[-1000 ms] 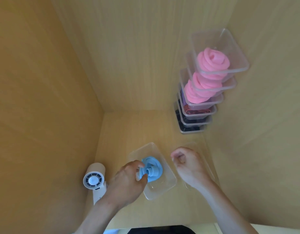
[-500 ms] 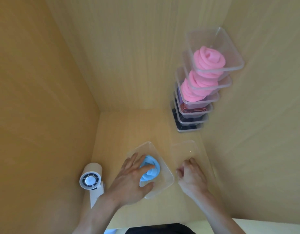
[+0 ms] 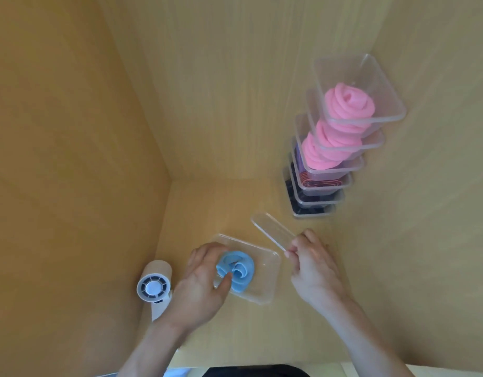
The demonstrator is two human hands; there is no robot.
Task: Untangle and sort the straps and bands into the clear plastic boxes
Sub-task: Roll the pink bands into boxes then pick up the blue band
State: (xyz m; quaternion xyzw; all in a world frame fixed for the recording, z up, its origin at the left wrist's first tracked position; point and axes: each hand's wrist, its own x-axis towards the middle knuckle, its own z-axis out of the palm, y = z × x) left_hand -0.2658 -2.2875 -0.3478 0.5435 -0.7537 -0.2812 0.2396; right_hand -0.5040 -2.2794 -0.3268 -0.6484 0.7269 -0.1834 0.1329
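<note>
Blue band coiled in clear box, near centre; held down by left hand, fingers curled round coil. Lid pinched at near end by right hand, tilted. Risk: coil likely sprung open if released before lid seated; band edge possibly trapped under rim.

The left hand curls its fingers round the far side of the blue band, with the thumb pressed against the near side. The right hand pinches the near end of a clear lid, which slants away beyond the fingertips. Both forearms are bare.
</note>
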